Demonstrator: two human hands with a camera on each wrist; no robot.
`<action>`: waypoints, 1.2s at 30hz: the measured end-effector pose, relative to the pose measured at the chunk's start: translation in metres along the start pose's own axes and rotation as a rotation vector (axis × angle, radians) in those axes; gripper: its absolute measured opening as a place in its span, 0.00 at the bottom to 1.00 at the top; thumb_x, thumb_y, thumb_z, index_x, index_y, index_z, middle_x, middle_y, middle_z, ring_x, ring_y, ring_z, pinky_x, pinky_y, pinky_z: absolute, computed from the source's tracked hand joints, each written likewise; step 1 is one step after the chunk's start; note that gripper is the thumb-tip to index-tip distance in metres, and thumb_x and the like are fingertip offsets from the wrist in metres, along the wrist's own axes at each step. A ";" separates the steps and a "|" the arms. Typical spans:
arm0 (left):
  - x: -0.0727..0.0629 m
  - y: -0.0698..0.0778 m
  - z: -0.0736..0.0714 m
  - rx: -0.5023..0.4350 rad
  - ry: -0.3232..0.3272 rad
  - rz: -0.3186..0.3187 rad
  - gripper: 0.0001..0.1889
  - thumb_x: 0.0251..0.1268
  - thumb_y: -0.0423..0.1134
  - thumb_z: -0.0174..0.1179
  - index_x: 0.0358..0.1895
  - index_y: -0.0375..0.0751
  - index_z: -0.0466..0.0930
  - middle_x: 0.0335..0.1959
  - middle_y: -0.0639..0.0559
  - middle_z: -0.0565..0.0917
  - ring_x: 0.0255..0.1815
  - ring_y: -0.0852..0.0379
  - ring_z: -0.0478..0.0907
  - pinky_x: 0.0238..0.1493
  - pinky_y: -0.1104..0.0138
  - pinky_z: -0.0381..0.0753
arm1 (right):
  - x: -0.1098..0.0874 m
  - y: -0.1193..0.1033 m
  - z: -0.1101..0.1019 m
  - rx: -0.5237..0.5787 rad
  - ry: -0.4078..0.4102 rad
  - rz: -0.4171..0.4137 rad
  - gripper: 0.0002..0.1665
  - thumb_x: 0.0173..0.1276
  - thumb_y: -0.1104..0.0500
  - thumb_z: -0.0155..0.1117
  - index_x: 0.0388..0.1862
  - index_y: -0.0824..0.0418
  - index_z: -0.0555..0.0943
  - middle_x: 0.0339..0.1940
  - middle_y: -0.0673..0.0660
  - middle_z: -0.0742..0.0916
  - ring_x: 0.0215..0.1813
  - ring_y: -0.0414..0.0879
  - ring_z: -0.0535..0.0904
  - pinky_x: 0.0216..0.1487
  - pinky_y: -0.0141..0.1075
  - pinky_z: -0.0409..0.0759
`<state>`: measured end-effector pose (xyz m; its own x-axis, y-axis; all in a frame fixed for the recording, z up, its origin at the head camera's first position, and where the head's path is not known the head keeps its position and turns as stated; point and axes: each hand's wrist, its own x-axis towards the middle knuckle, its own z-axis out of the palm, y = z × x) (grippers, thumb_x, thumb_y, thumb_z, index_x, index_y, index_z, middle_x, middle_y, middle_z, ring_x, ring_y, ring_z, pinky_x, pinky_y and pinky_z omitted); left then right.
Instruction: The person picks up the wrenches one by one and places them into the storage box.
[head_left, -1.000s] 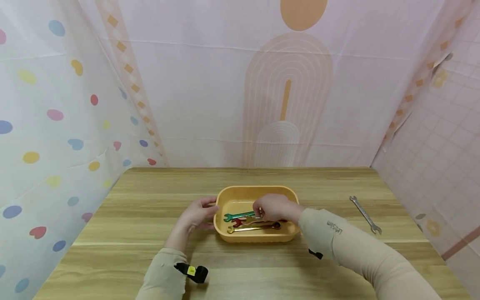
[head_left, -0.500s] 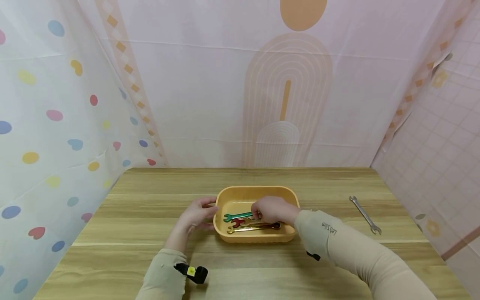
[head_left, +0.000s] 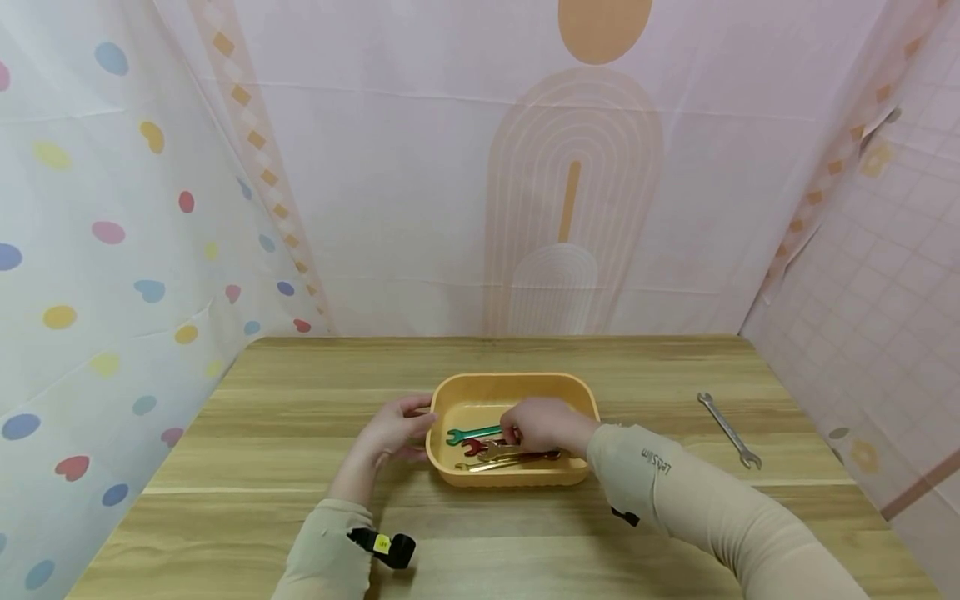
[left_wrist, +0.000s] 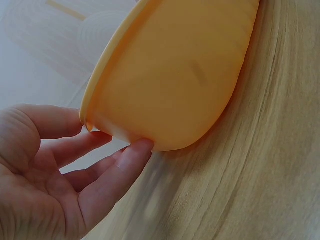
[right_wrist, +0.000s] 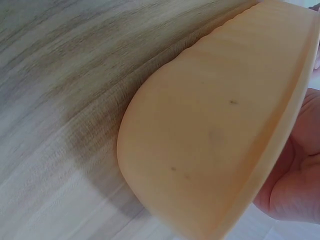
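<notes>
A yellow plastic tub [head_left: 513,478] stands on the table with several wrenches inside. My left hand [head_left: 393,429] grips its left end, one digit hooked over the rim and other fingertips against the outer wall in the left wrist view. My right hand [head_left: 546,425] reaches inside with curled fingers and pinches a wrench; I cannot tell which. Its fingers cover the right end of a green wrench [head_left: 474,434]. Close by lie a red wrench [head_left: 474,447], a copper-coloured wrench [head_left: 491,451] and a gold wrench [head_left: 487,465]. The tub's wall [right_wrist: 210,115] hides the right fingertips in the right wrist view.
A silver wrench [head_left: 729,430] lies on the wooden table [head_left: 637,367], to the right of the tub and beyond the right forearm. Patterned cloth [head_left: 420,208] hangs behind the table and along both sides.
My right hand has shifted slightly left inside the tub. The copper-coloured wrench has moved toward the near side, and the gold one is tilted and partly covered. My left hand has stayed in place.
</notes>
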<state>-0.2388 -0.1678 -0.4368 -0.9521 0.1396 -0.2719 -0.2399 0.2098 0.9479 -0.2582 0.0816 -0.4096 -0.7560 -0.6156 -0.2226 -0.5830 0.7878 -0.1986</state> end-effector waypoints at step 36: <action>0.003 -0.001 -0.001 -0.003 0.011 -0.008 0.25 0.72 0.31 0.55 0.70 0.30 0.66 0.58 0.32 0.74 0.47 0.44 0.81 0.33 0.56 0.86 | -0.006 0.001 -0.025 0.004 0.042 -0.076 0.07 0.64 0.57 0.72 0.40 0.50 0.84 0.29 0.43 0.81 0.35 0.40 0.76 0.35 0.39 0.76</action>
<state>-0.2419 -0.1682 -0.4382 -0.9521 0.1276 -0.2780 -0.2485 0.2075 0.9462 -0.2619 0.0864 -0.3847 -0.7213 -0.6724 -0.1662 -0.6383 0.7384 -0.2177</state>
